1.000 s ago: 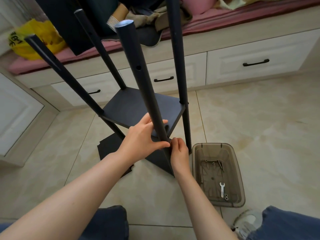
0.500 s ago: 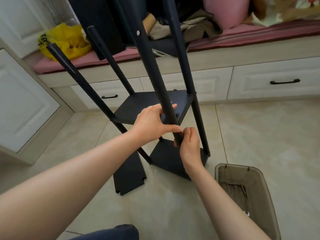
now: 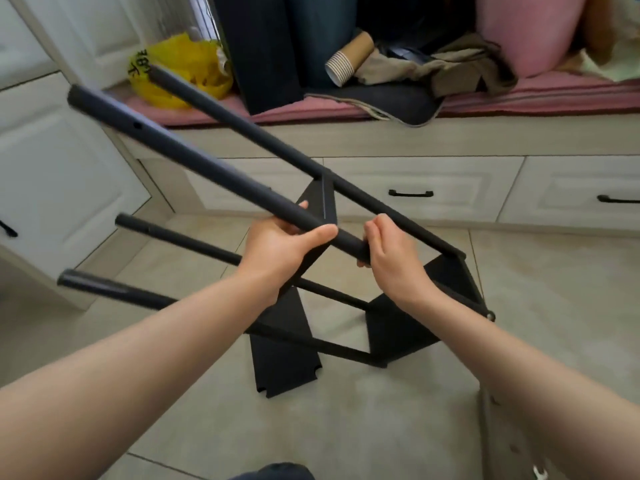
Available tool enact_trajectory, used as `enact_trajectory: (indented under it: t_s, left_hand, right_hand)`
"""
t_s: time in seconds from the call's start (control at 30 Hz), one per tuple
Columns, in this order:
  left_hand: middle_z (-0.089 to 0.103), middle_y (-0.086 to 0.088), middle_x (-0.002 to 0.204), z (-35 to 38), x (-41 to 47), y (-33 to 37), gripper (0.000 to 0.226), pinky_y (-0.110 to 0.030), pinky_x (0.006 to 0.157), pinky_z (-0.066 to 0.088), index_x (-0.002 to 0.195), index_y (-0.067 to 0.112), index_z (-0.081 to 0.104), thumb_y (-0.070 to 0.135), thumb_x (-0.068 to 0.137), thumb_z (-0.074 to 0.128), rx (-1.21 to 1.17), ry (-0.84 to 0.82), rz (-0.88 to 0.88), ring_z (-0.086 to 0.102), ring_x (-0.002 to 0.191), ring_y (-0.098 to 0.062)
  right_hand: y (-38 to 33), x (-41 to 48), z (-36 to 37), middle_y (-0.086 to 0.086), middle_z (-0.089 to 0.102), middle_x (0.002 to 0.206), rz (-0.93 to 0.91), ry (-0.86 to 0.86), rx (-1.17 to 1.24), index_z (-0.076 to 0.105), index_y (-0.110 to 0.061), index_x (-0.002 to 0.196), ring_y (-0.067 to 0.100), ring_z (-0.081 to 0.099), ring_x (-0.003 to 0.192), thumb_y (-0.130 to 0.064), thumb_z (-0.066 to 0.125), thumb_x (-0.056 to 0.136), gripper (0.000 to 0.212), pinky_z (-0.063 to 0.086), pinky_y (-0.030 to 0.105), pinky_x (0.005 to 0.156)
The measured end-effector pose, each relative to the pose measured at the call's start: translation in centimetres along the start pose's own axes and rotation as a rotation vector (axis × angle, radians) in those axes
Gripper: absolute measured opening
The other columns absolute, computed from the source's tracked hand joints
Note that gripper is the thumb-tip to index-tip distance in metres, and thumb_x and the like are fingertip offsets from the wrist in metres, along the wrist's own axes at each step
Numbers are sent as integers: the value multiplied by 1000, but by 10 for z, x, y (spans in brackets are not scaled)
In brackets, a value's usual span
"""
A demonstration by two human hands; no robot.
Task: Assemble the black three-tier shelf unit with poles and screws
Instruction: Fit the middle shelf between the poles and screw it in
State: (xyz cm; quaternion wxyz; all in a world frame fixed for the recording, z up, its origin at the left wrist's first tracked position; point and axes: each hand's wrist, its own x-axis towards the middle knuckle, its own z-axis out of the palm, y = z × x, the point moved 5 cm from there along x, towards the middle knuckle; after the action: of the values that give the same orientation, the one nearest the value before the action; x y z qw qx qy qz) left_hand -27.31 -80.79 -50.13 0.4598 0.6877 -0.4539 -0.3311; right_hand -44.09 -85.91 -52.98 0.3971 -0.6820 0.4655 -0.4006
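The black shelf unit [image 3: 398,330] lies tipped on its side over the tiled floor, its poles pointing left. My left hand [image 3: 280,251] grips the nearest pole [image 3: 194,161] around its lower part. My right hand [image 3: 391,258] holds the same pole's end, close to the shelf panel [image 3: 453,282]. A second shelf panel [image 3: 325,199] sits farther along the poles. Three other poles [image 3: 242,126] run to the upper left and left. A loose black panel [image 3: 280,355] lies flat on the floor beneath the frame.
A window bench with white drawers [image 3: 415,188] runs along the back, holding a yellow bag [image 3: 180,71], paper cups [image 3: 346,62], clothes and a pink cushion [image 3: 526,32]. A white cabinet [image 3: 52,174] stands at left. A brown plastic bin's edge [image 3: 491,410] shows lower right.
The shelf unit went from standing upright to lying on its side, poles swung down to the left. Both hands kept hold of the near pole. The parts bin slid mostly out of view.
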Motion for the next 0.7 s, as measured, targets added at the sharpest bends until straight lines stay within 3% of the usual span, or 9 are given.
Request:
enact_trajectory:
  t_s: [0.2, 0.33, 0.43, 0.53, 0.63, 0.7]
  left_hand:
    - [76, 16, 102, -18, -34, -54, 83, -28, 96, 52, 136, 32, 59, 49, 58, 82, -233, 81, -106, 69, 105, -6]
    - [77, 16, 96, -29, -54, -93, 73, -33, 99, 55, 126, 31, 66, 42, 56, 83, -353, 120, -220, 71, 99, -5]
    - [78, 12, 101, -32, -69, -121, 65, -36, 102, 54, 119, 32, 69, 40, 56, 85, -425, 135, -268, 72, 101, -7]
    - [77, 14, 104, -31, -78, -145, 57, -28, 97, 55, 111, 38, 68, 40, 57, 87, -499, 127, -279, 71, 103, -4]
    - [77, 18, 104, -32, -84, -166, 65, -13, 78, 56, 113, 38, 69, 45, 51, 87, -568, 152, -285, 70, 102, 2]
    - [76, 19, 105, -31, -89, -177, 68, -9, 74, 53, 115, 37, 69, 46, 50, 87, -606, 168, -290, 70, 101, 3]
  right_hand:
    - [-4, -7, 25, 7, 63, 83, -7, -201, -195, 50, -14, 94, 20, 64, 79, -31, 33, 108, 28, 53, 36, 73]
    - [0, -15, 47, 6, 64, 86, -10, -427, -343, 47, -23, 87, 21, 59, 80, -32, 31, 108, 27, 46, 29, 68]
    - [7, -23, 61, 2, 56, 81, -16, -500, -414, 46, -24, 84, 19, 50, 74, -32, 32, 107, 28, 40, 29, 64]
    - [12, -31, 74, 1, 54, 79, 6, -507, -424, 47, -22, 86, 19, 48, 73, -34, 31, 107, 30, 41, 34, 67]
    - [16, -34, 86, -1, 54, 77, 7, -485, -414, 47, -21, 86, 20, 51, 74, -35, 30, 107, 30, 45, 41, 73]
    - [20, -39, 94, 0, 56, 77, -24, -481, -437, 46, -22, 87, 22, 54, 75, -37, 29, 106, 30, 47, 46, 75]
